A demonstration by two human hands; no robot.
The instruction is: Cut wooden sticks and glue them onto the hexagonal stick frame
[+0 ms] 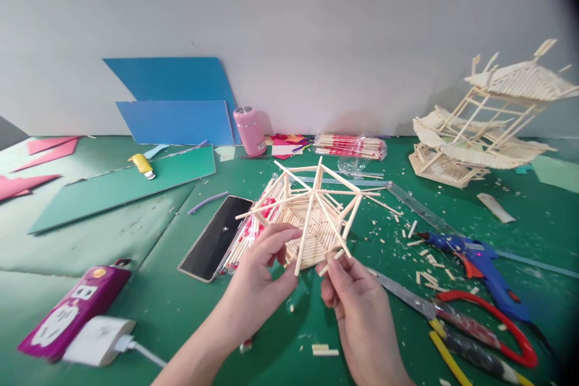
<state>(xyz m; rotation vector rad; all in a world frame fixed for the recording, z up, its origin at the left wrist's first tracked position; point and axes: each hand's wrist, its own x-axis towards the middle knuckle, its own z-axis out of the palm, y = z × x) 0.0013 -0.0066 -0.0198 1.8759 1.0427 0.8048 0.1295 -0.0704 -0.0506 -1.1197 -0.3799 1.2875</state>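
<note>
A small frame of pale wooden sticks [312, 205] stands in the middle of the table, with thin sticks meeting at a peak over a many-sided slatted base [307, 241]. At its front left, my left hand [266, 271] curls its fingers and thumb around a sloping roof stick, near that stick's lower end. My right hand [359, 298] pinches a short wooden stick [332, 262] between thumb and forefinger, close to the lower end of another roof stick. Its other fingers are folded beneath.
Right: a glue gun [484, 265], red-handled pliers [493, 325], scattered stick offcuts and a tilted stick pagoda [488, 120]. Left: a phone [217, 238], bundled sticks [246, 232], a purple pouch [79, 307], a white charger [99, 338] and a yellow cutter [142, 165]. A pink bottle [249, 131] stands behind.
</note>
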